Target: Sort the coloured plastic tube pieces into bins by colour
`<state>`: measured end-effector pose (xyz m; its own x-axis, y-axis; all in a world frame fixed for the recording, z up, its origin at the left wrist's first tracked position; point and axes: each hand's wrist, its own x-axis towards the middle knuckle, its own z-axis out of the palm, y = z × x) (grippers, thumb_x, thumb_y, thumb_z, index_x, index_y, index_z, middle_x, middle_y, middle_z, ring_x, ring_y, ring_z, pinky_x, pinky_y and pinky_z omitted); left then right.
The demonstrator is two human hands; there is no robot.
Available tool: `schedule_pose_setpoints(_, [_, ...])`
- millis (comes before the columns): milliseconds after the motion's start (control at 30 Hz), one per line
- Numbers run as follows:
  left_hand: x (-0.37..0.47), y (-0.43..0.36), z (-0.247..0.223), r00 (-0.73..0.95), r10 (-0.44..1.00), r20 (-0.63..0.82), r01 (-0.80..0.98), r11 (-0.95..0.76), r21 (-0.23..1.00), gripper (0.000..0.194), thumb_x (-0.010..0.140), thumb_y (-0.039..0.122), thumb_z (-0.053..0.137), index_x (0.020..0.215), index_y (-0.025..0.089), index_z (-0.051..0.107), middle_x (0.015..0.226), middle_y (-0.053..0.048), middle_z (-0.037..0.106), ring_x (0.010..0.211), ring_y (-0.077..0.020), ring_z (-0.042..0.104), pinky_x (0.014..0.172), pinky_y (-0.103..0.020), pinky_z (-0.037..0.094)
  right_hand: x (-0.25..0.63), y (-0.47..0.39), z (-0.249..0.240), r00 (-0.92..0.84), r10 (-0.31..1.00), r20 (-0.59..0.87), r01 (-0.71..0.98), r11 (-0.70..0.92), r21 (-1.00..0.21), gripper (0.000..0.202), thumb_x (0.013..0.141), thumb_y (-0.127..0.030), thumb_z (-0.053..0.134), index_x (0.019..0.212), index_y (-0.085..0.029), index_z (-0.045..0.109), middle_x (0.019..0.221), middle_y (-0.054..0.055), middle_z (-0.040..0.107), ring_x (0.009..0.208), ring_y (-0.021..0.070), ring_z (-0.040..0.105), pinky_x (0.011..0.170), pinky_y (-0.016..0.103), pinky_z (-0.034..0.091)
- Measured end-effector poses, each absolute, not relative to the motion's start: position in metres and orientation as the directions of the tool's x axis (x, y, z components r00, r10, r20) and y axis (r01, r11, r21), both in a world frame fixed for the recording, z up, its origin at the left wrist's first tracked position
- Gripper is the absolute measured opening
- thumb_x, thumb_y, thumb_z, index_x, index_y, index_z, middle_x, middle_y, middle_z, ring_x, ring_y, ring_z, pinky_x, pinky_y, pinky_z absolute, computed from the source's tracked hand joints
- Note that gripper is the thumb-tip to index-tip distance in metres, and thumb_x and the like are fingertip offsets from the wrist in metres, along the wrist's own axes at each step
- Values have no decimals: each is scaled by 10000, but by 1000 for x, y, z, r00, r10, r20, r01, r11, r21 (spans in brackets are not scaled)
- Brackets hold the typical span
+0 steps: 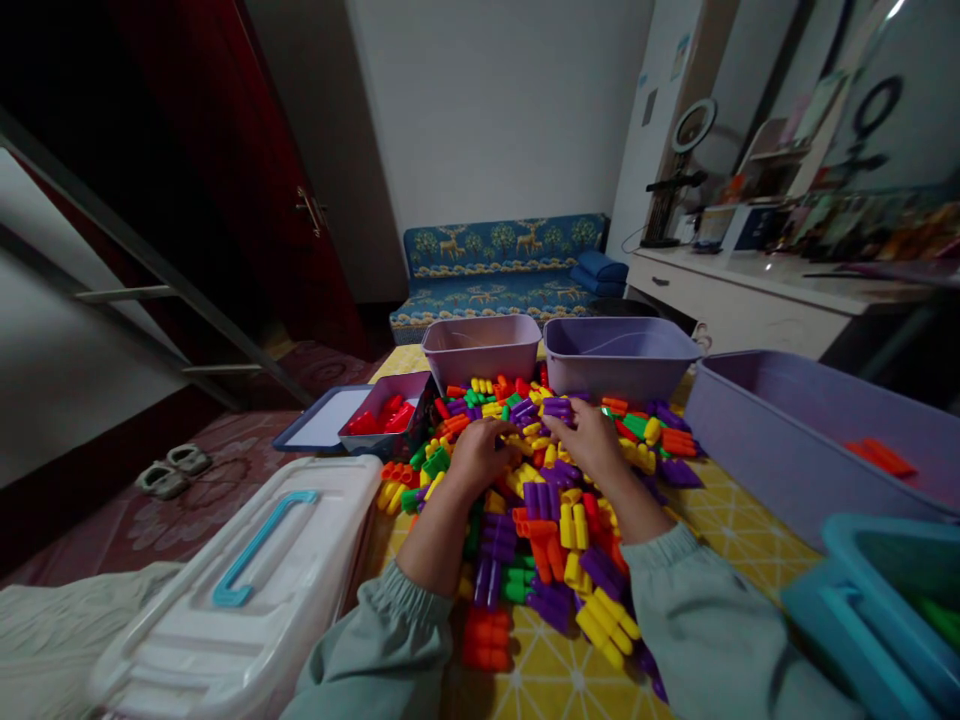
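Note:
A heap of plastic building pieces (540, 540) in red, orange, yellow, green and purple covers the yellow patterned tablecloth (720, 530). My left hand (480, 452) rests palm down on the pile, fingers curled among yellow pieces. My right hand (589, 440) lies beside it with its fingers on purple and yellow pieces near the far side of the pile. I cannot tell whether either hand grips a piece. Both arms wear pale grey-green sleeves.
Two empty lilac bins (481, 348) (619, 352) stand behind the pile; a small one (386, 410) at left holds red pieces. A large lilac bin (810, 440) with orange pieces and a blue bin (892, 590) sit at right. A white lidded box (247, 590) stands at left.

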<state>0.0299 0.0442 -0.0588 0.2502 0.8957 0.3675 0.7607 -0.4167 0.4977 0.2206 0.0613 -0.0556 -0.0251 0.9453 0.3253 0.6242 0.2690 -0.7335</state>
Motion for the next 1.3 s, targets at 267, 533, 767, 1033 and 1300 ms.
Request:
schedule_pose_setpoints(267, [24,44,-53,125,923,364,734,-333,592,183,776,300,647,860,162,733,748,-36,715,685,-153,626,648,-235,461,209,60,-52,-98,937,335,475,340,-812,442,754,-227,642,1184,-151,578,708,12,675,608,134,629,595,238,481])
schedule_pose_setpoints(533, [24,40,-32,-62,965,253,336,-219,916,218,750,279,650,888,119,703,722,-47,690,672,-163,647,597,-246,522,196,48,-44,-230,918,323,445,394,-804,390,724,-245,669,1109,-190,640,841,20,691,602,102,602,584,224,480])
schedule_pose_setpoints(767, [31,33,-17,95,988,123,-114,-112,987,522,579,321,814,1019,100,638,790,-57,703,679,-157,662,649,-277,550,182,38,-38,-220,903,370,421,430,-799,371,747,-245,667,1113,-191,646,931,59,712,804,164,661,695,262,509])
schedule_pose_setpoints(1033, [28,30,-13,72,986,149,-14,-148,989,453,511,414,843,784,93,677,642,-37,683,564,-131,620,580,-240,507,183,35,-33,-240,886,397,409,464,-786,202,760,-230,631,947,-193,696,884,37,722,762,162,660,667,252,504])
schedule_pose_setpoints(1300, [16,25,-10,131,965,225,683,-253,685,271,734,265,648,962,152,740,809,-69,734,720,-188,660,651,-260,488,195,45,-37,-79,905,418,504,398,-766,166,738,-265,600,848,-172,682,745,37,708,660,158,640,618,250,491])
